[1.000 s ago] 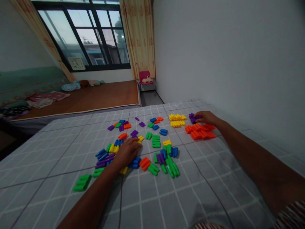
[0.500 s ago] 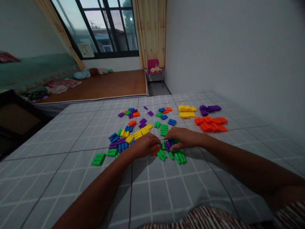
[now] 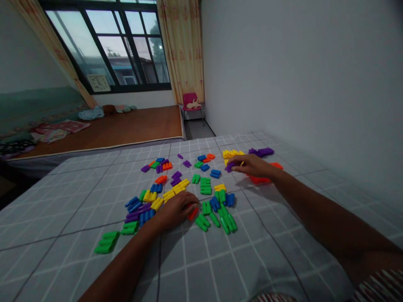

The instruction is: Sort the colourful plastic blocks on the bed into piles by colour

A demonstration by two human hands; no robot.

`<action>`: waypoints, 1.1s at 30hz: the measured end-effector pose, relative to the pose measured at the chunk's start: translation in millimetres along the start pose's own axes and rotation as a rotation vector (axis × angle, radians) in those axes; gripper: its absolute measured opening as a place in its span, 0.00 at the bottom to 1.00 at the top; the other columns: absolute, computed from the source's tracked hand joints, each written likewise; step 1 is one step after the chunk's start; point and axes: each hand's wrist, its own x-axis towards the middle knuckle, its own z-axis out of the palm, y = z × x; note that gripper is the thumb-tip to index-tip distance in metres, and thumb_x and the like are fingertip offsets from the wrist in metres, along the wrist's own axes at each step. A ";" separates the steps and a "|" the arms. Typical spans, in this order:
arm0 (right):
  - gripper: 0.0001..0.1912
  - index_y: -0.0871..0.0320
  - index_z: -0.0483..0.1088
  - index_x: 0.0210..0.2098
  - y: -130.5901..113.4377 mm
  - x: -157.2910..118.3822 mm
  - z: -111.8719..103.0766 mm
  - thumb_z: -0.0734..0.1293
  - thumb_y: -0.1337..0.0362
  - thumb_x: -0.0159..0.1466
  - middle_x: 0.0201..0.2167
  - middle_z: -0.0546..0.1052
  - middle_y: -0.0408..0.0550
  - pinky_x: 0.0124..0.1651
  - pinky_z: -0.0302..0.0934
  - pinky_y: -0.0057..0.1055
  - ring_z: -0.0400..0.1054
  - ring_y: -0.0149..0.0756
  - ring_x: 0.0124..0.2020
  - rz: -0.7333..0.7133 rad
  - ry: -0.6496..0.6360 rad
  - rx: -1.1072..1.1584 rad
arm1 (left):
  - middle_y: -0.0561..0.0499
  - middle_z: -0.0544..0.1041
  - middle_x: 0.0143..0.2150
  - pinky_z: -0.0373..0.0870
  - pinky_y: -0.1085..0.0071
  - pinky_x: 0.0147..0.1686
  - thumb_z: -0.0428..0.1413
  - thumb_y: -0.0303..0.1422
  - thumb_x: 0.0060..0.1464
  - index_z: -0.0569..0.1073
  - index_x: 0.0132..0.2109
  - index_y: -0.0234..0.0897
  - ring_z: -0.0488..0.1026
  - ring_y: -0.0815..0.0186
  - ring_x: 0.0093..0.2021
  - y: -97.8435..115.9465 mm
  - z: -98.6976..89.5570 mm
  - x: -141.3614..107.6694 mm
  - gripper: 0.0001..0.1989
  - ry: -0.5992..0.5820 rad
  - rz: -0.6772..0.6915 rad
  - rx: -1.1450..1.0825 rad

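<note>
Between its fingers my right hand [image 3: 250, 165] holds a purple piece [image 3: 231, 166], raised in front of the yellow pile [image 3: 233, 154]. My left hand [image 3: 178, 207] rests low with its fingers curled at an orange piece [image 3: 192, 213]; whether it grips the piece is hard to tell. Just right of it lie green pieces [image 3: 227, 220] and blue pieces [image 3: 215, 204]. Left of that hand are yellow [image 3: 157, 204], purple [image 3: 138, 212] and more blue pieces [image 3: 147, 217]. An orange pile [image 3: 260, 180] is partly hidden under my right hand, and a purple pile [image 3: 262, 152] lies behind it.
The pieces lie on a grey checked cloth [image 3: 201, 268]. Small mixed groups sit farther back, including green pieces [image 3: 205, 186]. A white wall [image 3: 299, 84] rises at the right. Beyond are a brown bed mat [image 3: 135, 128] and a red chair [image 3: 190, 100].
My right hand has lifted away from the green pieces and moved back and right with a purple piece. My left hand stays near the orange piece. The view has tilted up and shifted.
</note>
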 end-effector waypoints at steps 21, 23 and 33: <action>0.10 0.53 0.78 0.34 160.7 -43.7 -58.8 0.69 0.68 0.52 0.35 0.81 0.42 0.37 0.63 0.28 0.74 0.36 0.35 0.434 0.070 -0.444 | 0.47 0.78 0.47 0.67 0.69 0.50 0.48 0.38 0.63 0.76 0.47 0.41 0.73 0.63 0.48 -6.1 1.2 1.9 0.14 -0.034 -0.014 -0.027; 0.10 0.53 0.78 0.34 161.2 -44.5 -57.9 0.68 0.69 0.52 0.35 0.81 0.43 0.38 0.63 0.28 0.74 0.36 0.35 0.439 0.079 -0.441 | 0.47 0.78 0.47 0.67 0.69 0.50 0.48 0.38 0.63 0.77 0.47 0.41 0.73 0.63 0.48 -4.2 1.1 1.4 0.14 -0.029 -0.018 -0.025; 0.16 0.56 0.76 0.41 78.4 7.4 -42.2 0.62 0.54 0.62 0.34 0.80 0.49 0.36 0.63 0.33 0.73 0.40 0.33 0.257 0.302 -0.352 | 0.46 0.78 0.51 0.69 0.65 0.51 0.49 0.46 0.59 0.77 0.49 0.39 0.74 0.58 0.50 -35.9 -73.9 -25.3 0.21 0.222 -0.269 0.006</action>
